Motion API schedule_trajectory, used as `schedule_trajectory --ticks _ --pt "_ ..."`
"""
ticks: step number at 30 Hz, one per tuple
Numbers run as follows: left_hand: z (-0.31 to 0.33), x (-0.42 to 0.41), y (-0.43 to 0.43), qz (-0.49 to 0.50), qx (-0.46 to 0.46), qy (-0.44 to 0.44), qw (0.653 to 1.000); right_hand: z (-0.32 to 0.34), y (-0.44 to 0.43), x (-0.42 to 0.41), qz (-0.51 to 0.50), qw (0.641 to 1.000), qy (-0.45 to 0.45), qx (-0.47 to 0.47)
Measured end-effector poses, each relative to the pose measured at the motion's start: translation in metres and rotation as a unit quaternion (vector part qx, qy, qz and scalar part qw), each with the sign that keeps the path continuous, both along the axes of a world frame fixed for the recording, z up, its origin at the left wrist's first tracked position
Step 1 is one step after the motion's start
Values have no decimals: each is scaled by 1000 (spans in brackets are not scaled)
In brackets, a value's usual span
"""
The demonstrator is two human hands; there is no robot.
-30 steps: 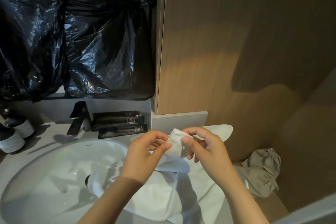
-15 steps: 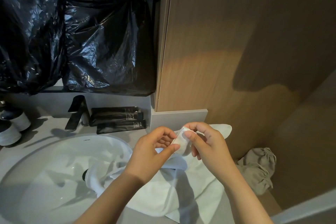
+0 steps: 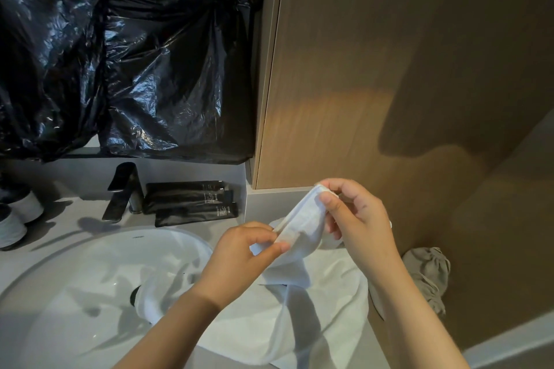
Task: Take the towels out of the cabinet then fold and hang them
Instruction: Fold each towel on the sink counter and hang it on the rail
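towel point(image 3: 302, 219) edge is pinched between left hand point(image 3: 242, 252) and right hand point(image 3: 356, 219), stretched diagonally, right end higher and farther, rest trailing into sink point(image 3: 75, 293).

**Both hands pinch a towel edge over the sink**

The left hand point(image 3: 239, 252) and right hand point(image 3: 356, 225) pinch one edge of a white towel point(image 3: 302, 219), which drapes across the counter and into the white sink point(image 3: 90, 293). Black tubes point(image 3: 192, 199) lie beside the faucet point(image 3: 123, 192).

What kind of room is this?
Most likely a bathroom, perhaps a hotel's: a white sink with a dark faucet, black toiletry tubes beside it, and a white towel pinched by the left hand and right hand.
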State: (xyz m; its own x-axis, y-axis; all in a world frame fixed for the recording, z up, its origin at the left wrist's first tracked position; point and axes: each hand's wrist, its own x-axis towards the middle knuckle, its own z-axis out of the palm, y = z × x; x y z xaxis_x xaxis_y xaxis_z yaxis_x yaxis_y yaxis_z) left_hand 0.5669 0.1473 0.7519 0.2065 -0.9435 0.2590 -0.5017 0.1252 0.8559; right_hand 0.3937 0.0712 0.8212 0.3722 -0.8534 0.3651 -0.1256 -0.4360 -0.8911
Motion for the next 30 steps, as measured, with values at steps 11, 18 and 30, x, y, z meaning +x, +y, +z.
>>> schedule_trajectory --ticks 11,18,30 --pt "-5 22 0 25 33 -71 997 41 -26 -7 -77 994 -62 -44" --pt "-3 39 -4 64 58 -108 990 61 -46 -9 -105 989 -66 -76" --pt "26 87 -32 156 55 -179 970 98 -82 -20 -170 976 -91 -99"
